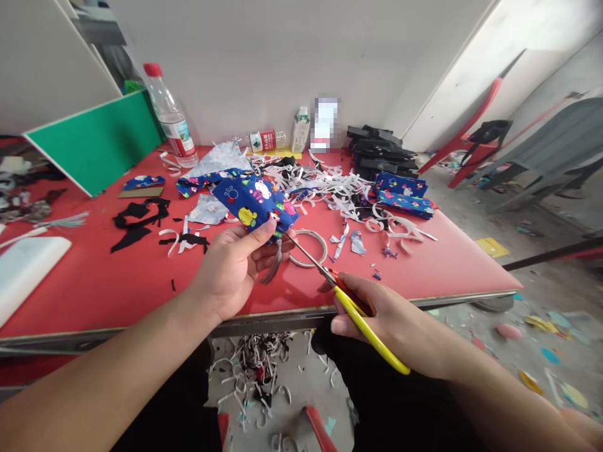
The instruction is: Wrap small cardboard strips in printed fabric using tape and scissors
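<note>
My left hand (240,260) pinches a blue cartoon-print fabric piece (252,204) between thumb and fingers, above the table's front part. A grey tuft of threads (272,263) hangs below its lower edge. My right hand (372,307) grips a pair of scissors (372,336) with yellow handles. Their blades point up and left, and the tip reaches the fabric's lower right corner; whether it touches the cloth I cannot tell. Behind the blades a roll of tape (321,254) lies flat on the red table (438,273).
White and black trimmings (325,182) are heaped at mid-table. Folded blue print pieces (405,196) and a black stack (381,150) lie to the right. A bottle (176,129), a green board (98,144), a carton (300,130) and a blurred phone-like screen (325,122) stand at the back.
</note>
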Available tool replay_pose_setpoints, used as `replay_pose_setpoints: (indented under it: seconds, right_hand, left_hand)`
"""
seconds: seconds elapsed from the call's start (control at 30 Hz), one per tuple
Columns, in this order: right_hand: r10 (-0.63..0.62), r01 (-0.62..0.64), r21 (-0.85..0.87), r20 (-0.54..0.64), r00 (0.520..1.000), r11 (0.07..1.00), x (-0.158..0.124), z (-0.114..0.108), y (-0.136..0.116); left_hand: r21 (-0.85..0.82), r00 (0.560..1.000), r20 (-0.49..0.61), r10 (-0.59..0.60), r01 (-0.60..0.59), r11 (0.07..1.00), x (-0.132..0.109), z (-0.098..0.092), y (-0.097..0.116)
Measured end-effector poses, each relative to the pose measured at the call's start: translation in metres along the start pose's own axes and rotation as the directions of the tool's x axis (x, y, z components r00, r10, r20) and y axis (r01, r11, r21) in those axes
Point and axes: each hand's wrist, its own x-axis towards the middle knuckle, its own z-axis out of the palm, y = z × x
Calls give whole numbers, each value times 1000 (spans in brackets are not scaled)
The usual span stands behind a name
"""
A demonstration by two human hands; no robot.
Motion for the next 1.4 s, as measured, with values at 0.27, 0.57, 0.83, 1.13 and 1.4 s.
replay_pose_setpoints:
  seconds: [0.27, 0.57, 0.83, 1.13, 1.4]
  right_hand:
    - [-4, 5, 123, -8, 1000, 992, 2, 4, -6]
    - [-28, 28, 203, 0, 1000, 979, 6, 11, -2]
    - [4, -4, 217, 0, 1000, 976, 11, 18, -8]
    - [78, -71, 130, -46, 996, 989, 14, 21, -9]
    - [-61, 68, 135, -51, 997, 989, 13, 19, 1]
  left_hand:
    - [-4, 997, 69, -36, 36, 999, -2, -4, -4]
    - [-38, 997, 54, -55, 57, 998, -4, -1, -7]
    - [-105, 1000, 2, -28, 28, 994, -7, 5, -16]
    - [-123, 999, 28, -20, 23, 992, -7, 6, -17]
    - [7, 988, -94, 122, -122, 992, -7, 9, -11]
